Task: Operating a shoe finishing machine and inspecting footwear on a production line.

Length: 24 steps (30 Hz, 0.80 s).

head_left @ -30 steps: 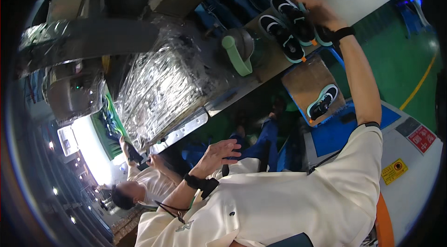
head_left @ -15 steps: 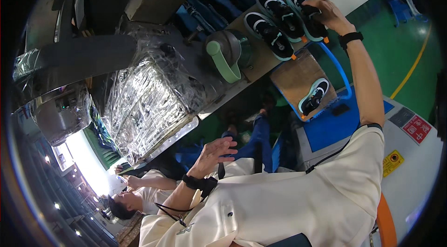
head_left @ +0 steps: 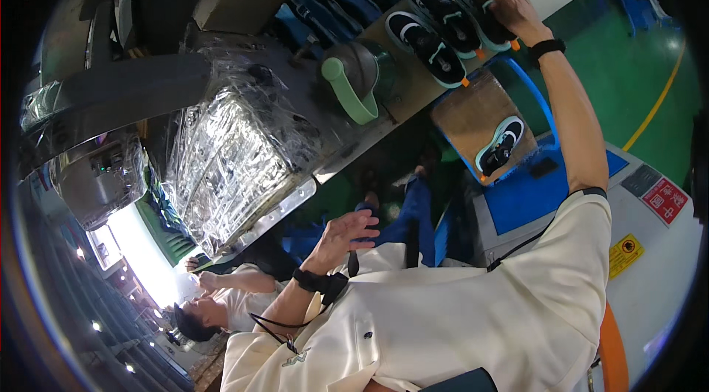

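Observation:
Three black sneakers with white and pale-mint soles and orange heel tabs stand side by side on a long ledge: a left one (head_left: 427, 49), a middle one (head_left: 446, 17) and a right one (head_left: 484, 23). My right hand (head_left: 515, 9) reaches over the right sneaker, its fingers bent around the upper near the opening; the fingertips are partly hidden. My left hand (head_left: 342, 238) hovers in front of my body, fingers apart, holding nothing. Another similar sneaker (head_left: 501, 147) lies on a brown board (head_left: 465, 115) below the ledge.
A grey container with a pale-green handle (head_left: 347, 93) stands left of the sneakers. Plastic-wrapped machinery (head_left: 229, 163) fills the left side. A blue tube (head_left: 543, 100) curves beside the board, above a blue mat (head_left: 517, 204). Another person (head_left: 236, 292) works at lower left.
The whole view has shifted slightly. My right hand stays at the right sneaker, its fingers now lying farther over the upper. My left hand remains open in front of me.

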Each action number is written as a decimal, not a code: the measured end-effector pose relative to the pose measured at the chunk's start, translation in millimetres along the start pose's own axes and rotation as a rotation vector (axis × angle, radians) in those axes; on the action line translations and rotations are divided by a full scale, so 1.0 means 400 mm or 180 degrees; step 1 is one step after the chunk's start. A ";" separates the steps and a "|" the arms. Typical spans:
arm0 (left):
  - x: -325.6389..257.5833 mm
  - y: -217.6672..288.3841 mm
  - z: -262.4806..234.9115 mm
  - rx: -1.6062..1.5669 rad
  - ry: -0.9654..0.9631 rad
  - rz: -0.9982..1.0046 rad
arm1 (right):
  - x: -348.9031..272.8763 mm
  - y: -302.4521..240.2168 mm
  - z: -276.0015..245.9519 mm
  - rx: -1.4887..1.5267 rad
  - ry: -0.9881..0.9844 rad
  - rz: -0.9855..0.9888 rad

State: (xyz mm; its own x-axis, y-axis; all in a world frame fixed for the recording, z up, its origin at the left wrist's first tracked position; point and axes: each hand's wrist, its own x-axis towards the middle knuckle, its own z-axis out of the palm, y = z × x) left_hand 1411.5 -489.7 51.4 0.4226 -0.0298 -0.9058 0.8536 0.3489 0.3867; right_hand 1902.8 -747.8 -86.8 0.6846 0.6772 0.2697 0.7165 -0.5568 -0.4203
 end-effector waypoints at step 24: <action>0.032 0.007 0.013 -0.0060 -0.0161 0.0000 | -0.874 -0.201 0.268 0.0597 -0.1254 0.3745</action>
State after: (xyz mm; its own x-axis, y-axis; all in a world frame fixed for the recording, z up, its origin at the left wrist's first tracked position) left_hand 1420.9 -494.2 41.7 0.4377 -0.0769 -0.8958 0.8480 0.3663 0.3829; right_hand 1591.5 -888.1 -240.3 0.7854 -0.0675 -0.6152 -0.3528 -0.8656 -0.3555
